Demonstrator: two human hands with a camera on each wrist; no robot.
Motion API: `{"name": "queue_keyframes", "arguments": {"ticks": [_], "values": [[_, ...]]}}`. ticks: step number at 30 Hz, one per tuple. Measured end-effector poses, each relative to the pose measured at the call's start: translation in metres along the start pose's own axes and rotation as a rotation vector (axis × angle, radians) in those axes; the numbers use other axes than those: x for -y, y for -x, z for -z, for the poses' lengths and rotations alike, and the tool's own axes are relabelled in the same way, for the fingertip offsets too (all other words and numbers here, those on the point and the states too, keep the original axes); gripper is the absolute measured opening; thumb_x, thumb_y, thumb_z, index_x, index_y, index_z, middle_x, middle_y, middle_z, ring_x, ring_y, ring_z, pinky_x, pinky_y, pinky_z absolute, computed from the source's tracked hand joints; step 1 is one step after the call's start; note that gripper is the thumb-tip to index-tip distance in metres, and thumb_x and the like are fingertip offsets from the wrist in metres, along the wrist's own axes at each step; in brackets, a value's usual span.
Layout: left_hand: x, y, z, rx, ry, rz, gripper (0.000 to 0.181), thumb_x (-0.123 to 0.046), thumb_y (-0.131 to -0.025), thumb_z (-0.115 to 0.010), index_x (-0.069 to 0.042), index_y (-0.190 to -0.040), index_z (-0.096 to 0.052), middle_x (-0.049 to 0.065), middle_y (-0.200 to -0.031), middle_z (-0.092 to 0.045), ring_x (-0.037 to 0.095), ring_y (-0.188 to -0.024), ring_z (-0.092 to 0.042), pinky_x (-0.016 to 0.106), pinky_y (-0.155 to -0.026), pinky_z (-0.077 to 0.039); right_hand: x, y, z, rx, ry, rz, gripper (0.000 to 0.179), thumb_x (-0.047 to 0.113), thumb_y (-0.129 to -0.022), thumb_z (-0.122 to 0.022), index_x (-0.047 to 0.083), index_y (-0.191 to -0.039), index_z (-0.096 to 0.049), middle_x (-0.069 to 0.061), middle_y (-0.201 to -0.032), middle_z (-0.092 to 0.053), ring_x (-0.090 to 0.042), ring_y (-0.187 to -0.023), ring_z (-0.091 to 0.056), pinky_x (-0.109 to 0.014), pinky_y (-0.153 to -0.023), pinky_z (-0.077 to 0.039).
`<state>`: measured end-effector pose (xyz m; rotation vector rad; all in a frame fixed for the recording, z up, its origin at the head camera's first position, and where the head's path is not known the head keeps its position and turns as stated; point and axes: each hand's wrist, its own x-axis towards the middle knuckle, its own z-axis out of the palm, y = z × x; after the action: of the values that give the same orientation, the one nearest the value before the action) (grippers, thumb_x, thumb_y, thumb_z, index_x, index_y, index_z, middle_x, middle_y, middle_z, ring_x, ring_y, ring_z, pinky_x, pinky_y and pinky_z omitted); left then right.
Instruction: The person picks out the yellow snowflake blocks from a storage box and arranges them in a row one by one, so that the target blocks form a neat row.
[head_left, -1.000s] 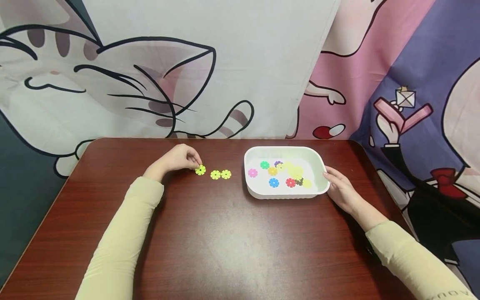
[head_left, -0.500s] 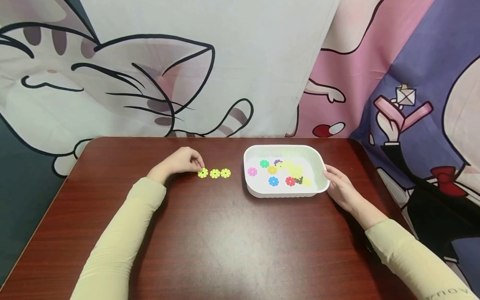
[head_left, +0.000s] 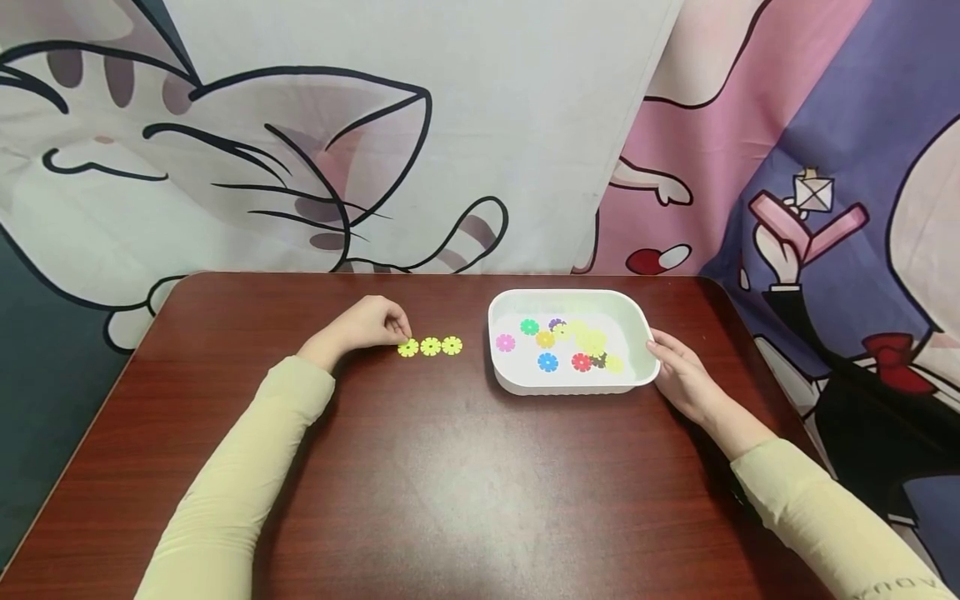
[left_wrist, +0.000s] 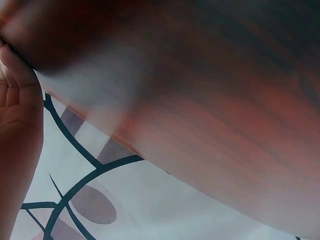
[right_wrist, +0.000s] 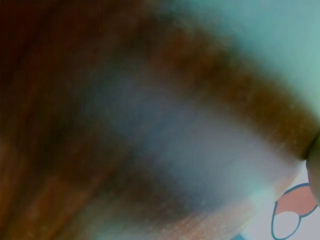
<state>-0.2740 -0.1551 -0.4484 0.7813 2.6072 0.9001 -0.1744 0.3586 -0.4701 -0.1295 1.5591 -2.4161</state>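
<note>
Yellow flower disc point(head_left: 407, 347) at the left end of a short row on the bench point(head_left: 450, 467); your left hand point(head_left: 367, 322) pinches its upper edge, apparently to align it with two matching discs point(head_left: 431, 347). Your right hand point(head_left: 684, 377) has its grip clamped on the white tray point(head_left: 570, 389), presumably for steadiness. Compared with a second ago, the disc sits closer to its neighbours.
</note>
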Motion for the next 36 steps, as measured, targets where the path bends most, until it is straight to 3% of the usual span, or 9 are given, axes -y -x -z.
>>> {"name": "queue_keyframes", "arguments": {"ticks": [12, 19, 26, 36], "values": [[0.001, 0.001, -0.002, -0.044, 0.009, -0.056, 0.005, -0.009, -0.074, -0.074, -0.012, -0.072, -0.072, -0.004, -0.064, -0.064, 0.009, -0.060, -0.058, 0.022, -0.060, -0.048, 0.001, 0.000, -0.001, -0.002, 0.018, -0.002, 0.029, 0.002, -0.101, -0.033, 0.006, -0.126, -0.048, -0.003, -0.121, -0.059, -0.009, -0.110, -0.057, -0.021, -0.090, -0.048], [0.002, 0.001, 0.002, -0.011, 0.054, -0.014, 0.006, -0.014, -0.075, -0.076, -0.009, -0.078, -0.073, -0.002, -0.068, -0.067, 0.011, -0.064, -0.060, 0.025, -0.063, -0.050, 0.001, 0.001, -0.002, -0.002, 0.003, -0.003, 0.029, 0.001, -0.100, -0.033, 0.006, -0.124, -0.049, -0.002, -0.120, -0.059, -0.009, -0.109, -0.057, -0.021, -0.090, -0.048], [0.001, 0.000, 0.002, -0.046, 0.071, 0.011, 0.005, -0.014, -0.079, -0.074, -0.011, -0.083, -0.074, 0.000, -0.076, -0.070, 0.012, -0.069, -0.063, 0.026, -0.068, -0.052, 0.001, 0.001, -0.001, 0.000, 0.011, -0.002, 0.029, 0.002, -0.100, -0.034, 0.005, -0.125, -0.048, -0.003, -0.120, -0.059, -0.009, -0.110, -0.057, -0.021, -0.090, -0.048], [-0.021, -0.016, 0.001, -0.111, 0.080, -0.061, 0.005, -0.011, -0.081, -0.073, -0.010, -0.086, -0.073, 0.000, -0.080, -0.070, 0.012, -0.073, -0.064, 0.029, -0.070, -0.053, 0.000, 0.001, -0.001, 0.008, 0.013, 0.007, 0.029, 0.002, -0.100, -0.035, 0.004, -0.126, -0.048, -0.003, -0.120, -0.059, -0.010, -0.110, -0.057, -0.022, -0.092, -0.047]]}}
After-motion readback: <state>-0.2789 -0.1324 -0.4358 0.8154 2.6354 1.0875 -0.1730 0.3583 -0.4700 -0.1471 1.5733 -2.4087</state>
